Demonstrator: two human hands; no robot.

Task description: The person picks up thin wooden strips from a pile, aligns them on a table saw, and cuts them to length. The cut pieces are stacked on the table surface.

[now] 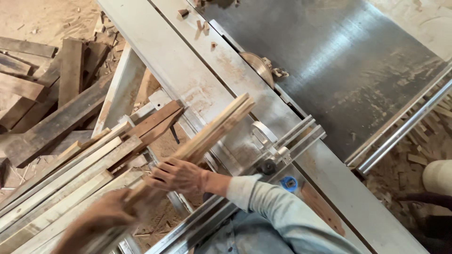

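Over the saw table's [358, 61] near-left edge, both hands grasped one bundle of wood strips [212, 134]: right hand [176, 175] clenched mid-length, left hand [106, 214] blurred, gripping the lower end.

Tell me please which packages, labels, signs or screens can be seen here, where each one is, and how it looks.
No packages, signs or screens are in view.
Possible label: a small round blue spot on the saw table's near edge, beside the grey sleeve; too small to tell for sure.
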